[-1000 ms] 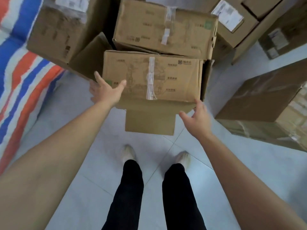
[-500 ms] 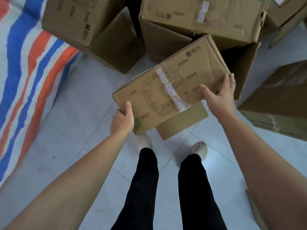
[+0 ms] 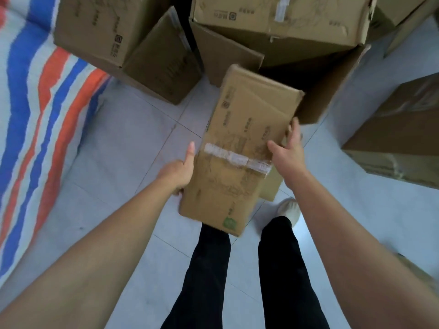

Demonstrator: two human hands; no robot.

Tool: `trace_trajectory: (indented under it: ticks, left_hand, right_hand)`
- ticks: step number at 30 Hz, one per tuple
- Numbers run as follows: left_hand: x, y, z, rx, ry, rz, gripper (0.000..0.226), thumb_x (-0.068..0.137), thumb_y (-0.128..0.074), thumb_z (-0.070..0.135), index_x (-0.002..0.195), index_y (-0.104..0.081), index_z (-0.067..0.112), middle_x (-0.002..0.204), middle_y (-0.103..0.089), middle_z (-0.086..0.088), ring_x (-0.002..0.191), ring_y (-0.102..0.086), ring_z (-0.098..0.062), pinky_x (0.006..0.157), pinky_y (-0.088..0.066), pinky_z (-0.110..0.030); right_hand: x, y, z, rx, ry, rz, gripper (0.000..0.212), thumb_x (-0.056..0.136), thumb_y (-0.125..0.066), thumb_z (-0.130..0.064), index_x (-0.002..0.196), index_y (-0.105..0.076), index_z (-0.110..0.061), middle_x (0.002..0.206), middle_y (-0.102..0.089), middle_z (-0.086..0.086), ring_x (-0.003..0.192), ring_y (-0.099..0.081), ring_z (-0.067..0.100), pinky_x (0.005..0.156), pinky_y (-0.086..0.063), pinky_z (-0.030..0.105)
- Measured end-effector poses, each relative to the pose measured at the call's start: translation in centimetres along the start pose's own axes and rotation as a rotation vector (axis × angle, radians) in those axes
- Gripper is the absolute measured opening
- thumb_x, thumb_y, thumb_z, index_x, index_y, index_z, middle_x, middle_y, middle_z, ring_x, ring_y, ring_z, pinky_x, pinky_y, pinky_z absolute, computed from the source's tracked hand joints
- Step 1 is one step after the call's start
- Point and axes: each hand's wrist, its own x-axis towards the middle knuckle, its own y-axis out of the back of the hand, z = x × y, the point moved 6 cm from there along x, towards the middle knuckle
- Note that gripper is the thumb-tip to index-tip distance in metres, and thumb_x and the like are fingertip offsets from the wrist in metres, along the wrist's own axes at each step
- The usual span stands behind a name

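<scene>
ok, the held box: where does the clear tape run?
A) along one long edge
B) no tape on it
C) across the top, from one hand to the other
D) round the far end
C: the tape strip crosses the top of the box from the left hand to the right hand, which grip its two long sides.

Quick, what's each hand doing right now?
Left hand: holding the cardboard box by its left edge, thumb up along the side.
Right hand: holding the same box by its right edge, thumb on top.
</scene>
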Motion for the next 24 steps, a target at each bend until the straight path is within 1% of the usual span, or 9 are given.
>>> trace_trajectory:
  ticks: [2, 3, 7, 9, 11, 15, 18, 21, 24]
  left_hand:
    - [-1.0, -3.2, -1.2, -0.168, 0.082, -0.352, 0.124, 0.073, 0.012, 0.089, 0.114, -0.063, 0.0, 0.106, -0.072, -0.022, 0.086, -0.072, -0.032, 0.079, -0.058, -0.041]
    - [-1.5, -4.1, -1.2, -0.253, 0.089, -0.395, 0.12, 0.076, 0.01, 0.088, 0.118, -0.063, 0.001, 0.111, -0.071, -0.02, 0.093, -0.07, -0.033, 0.086, -0.057, -0.045]
    - [-0.4, -1.9, 2.5, -0.887, 0.004, -0.063, 0.091, 0.092, -0.004, 0.078, 0.133, -0.059, 0.019, 0.133, -0.063, -0.012, 0.12, -0.058, -0.033, 0.102, -0.047, -0.054]
    - [0.5, 0.5, 4.3, -1.068, -0.039, -0.012, 0.079, 0.094, -0.014, 0.077, 0.145, -0.048, 0.027, 0.14, -0.059, -0.006, 0.123, -0.055, -0.03, 0.102, -0.043, -0.056]
    - [0.8, 2.0, 5.3, -1.064, -0.049, -0.015, 0.058, 0.099, -0.031, 0.067, 0.139, -0.046, 0.027, 0.126, -0.061, -0.004, 0.108, -0.056, -0.025, 0.094, -0.043, -0.054]
    - [-0.6, 1.8, 6.3, -1.036, -0.049, -0.035, 0.02, 0.101, -0.044, 0.042, 0.099, -0.053, 0.023, 0.092, -0.054, -0.004, 0.087, -0.056, -0.024, 0.08, -0.05, -0.047]
    - [-1.2, 0.4, 5.2, -0.998, -0.035, 0.005, 0.017, 0.099, -0.048, 0.029, 0.09, -0.053, 0.016, 0.084, -0.054, -0.008, 0.074, -0.062, -0.029, 0.062, -0.057, -0.042]
    - [-0.7, -1.5, 3.4, -0.917, -0.02, -0.048, 0.012, 0.093, -0.065, 0.02, 0.096, -0.067, 0.009, 0.088, -0.064, -0.013, 0.07, -0.067, -0.03, 0.062, -0.064, -0.04]
    - [-1.0, -4.0, 2.9, -0.878, -0.052, -0.219, 0.021, 0.089, -0.075, 0.022, 0.101, -0.069, 0.005, 0.085, -0.068, -0.012, 0.064, -0.07, -0.023, 0.061, -0.063, -0.032]
  right_hand:
    - [-0.8, -0.4, 0.6, -0.074, -0.008, -0.063, 0.065, 0.101, -0.058, -0.014, 0.158, -0.027, -0.022, 0.151, -0.05, -0.003, 0.133, -0.052, 0.014, 0.113, -0.045, 0.039]
    - [-1.2, -0.6, 1.0, -0.128, 0.003, -0.066, 0.061, 0.101, -0.06, -0.022, 0.156, -0.034, -0.021, 0.146, -0.054, -0.003, 0.13, -0.055, 0.014, 0.112, -0.046, 0.041]
    - [-3.1, -1.0, 2.4, -0.285, 0.041, -0.06, 0.055, 0.103, -0.056, -0.037, 0.154, -0.041, -0.024, 0.146, -0.055, -0.002, 0.132, -0.052, 0.015, 0.113, -0.043, 0.04]
    - [-3.6, -1.1, 3.1, -0.294, 0.032, -0.08, 0.053, 0.104, -0.053, -0.036, 0.154, -0.04, -0.025, 0.146, -0.055, -0.002, 0.131, -0.053, 0.015, 0.112, -0.044, 0.039]
    - [-3.7, -1.2, 3.4, -0.321, 0.018, -0.075, 0.051, 0.106, -0.049, -0.033, 0.154, -0.039, -0.023, 0.145, -0.056, -0.002, 0.13, -0.054, 0.017, 0.11, -0.045, 0.04]
    - [-3.3, -1.2, 3.0, -0.336, -0.048, 0.029, 0.05, 0.101, -0.042, -0.026, 0.15, -0.04, -0.017, 0.141, -0.055, 0.006, 0.119, -0.055, 0.026, 0.103, -0.043, 0.043]
    - [-4.0, -0.7, 3.0, -0.379, -0.148, 0.145, 0.065, 0.097, -0.039, -0.057, 0.154, -0.034, -0.028, 0.154, -0.042, 0.005, 0.141, -0.037, 0.032, 0.117, -0.019, 0.058]
    - [-4.8, 0.2, 2.7, -0.411, -0.247, 0.216, 0.105, 0.075, -0.035, -0.095, 0.153, -0.034, -0.025, 0.157, -0.035, 0.01, 0.149, -0.024, 0.033, 0.119, -0.004, 0.064]
    - [-5.0, 0.4, 2.1, -0.483, -0.348, 0.259, 0.139, 0.052, -0.036, -0.107, 0.157, -0.023, -0.017, 0.164, -0.021, 0.014, 0.154, -0.008, 0.034, 0.115, 0.005, 0.072]
